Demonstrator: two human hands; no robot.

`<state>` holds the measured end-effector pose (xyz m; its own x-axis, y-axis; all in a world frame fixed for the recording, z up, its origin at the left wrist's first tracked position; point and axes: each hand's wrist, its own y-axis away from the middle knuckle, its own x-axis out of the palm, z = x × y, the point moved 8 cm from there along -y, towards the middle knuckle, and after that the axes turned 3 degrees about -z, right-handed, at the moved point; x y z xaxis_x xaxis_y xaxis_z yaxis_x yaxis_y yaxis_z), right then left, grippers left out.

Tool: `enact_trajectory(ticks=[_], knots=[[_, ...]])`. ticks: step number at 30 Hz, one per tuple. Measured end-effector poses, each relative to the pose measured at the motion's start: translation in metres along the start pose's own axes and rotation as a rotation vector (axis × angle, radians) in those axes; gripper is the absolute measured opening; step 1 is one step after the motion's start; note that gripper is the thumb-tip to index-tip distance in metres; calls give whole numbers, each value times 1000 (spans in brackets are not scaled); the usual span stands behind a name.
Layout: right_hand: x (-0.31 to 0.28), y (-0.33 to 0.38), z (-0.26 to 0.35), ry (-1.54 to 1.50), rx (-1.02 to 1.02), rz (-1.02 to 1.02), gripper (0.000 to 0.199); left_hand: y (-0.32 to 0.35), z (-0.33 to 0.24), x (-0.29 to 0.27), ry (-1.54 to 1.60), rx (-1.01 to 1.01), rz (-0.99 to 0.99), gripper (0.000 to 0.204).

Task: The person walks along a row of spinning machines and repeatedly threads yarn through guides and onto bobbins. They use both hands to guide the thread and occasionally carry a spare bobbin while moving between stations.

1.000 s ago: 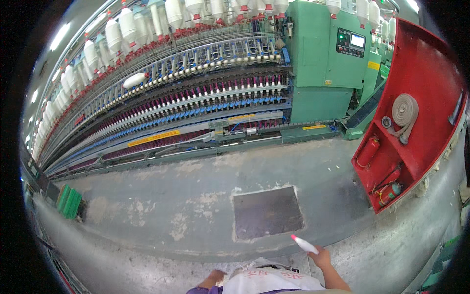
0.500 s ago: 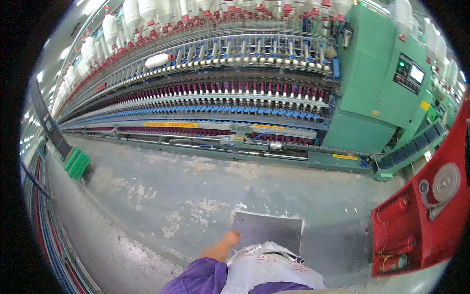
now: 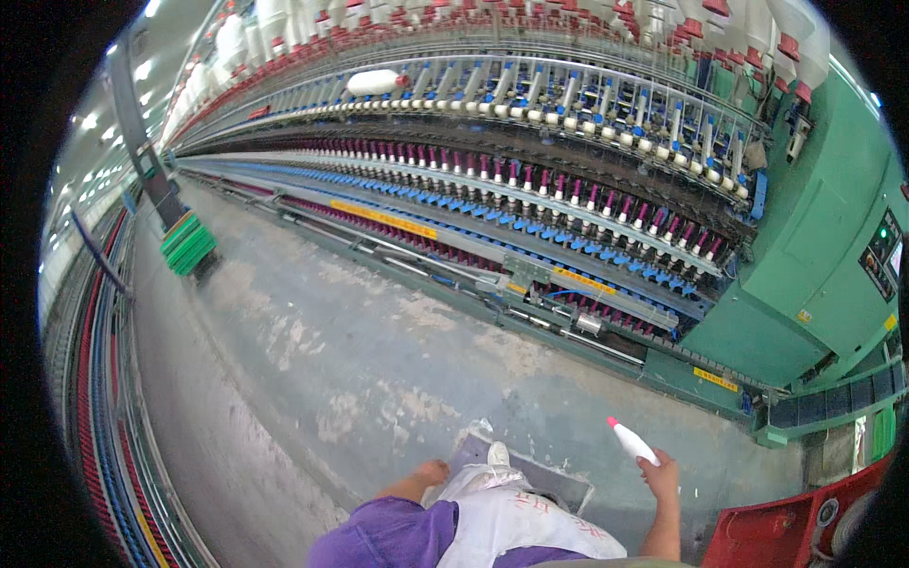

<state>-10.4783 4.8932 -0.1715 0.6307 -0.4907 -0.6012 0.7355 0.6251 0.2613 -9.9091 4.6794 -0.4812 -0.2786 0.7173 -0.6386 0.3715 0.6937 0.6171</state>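
My right hand (image 3: 661,473) is closed around the wide end of a white yarn bobbin (image 3: 632,440) with a pinkish-red tip. The bobbin is held out over the floor at the lower right, its tip pointing up and to the left. At my left side, my left hand (image 3: 433,471) hangs low near my white apron (image 3: 511,519), its fingers curled, with nothing visible in them. Ahead of me, a long spinning machine (image 3: 530,204) carries rows of bobbins. Another white bobbin (image 3: 375,82) lies across its upper rollers.
A green machine cabinet (image 3: 805,293) closes off the right end. Below it stands a red metal box (image 3: 767,521). A post with green padding (image 3: 189,244) rises at the left, beside another machine row (image 3: 99,454). White yarn packages (image 3: 748,28) hang overhead.
My right hand has come into view, holding the white bobbin. My view has turned left, so the machine now slants down toward the right. My left hand stays low beside the apron.
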Motion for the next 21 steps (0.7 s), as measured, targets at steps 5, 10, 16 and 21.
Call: enact_trajectory(ticks=[5,10,16,21], knots=[[-5,-18,170,294,-174,220,53,-105,-55,-98,112,429,4,31],[62,-54,264,780,-295,637,44,-195,-19,-161,1441,-179,368,18],[267,-144,296,1052,-447,865,51,-259,6,-228,819,-255,41,19],[428,-243,300,999,-485,891,53,-299,22,-266,768,-311,26,21]])
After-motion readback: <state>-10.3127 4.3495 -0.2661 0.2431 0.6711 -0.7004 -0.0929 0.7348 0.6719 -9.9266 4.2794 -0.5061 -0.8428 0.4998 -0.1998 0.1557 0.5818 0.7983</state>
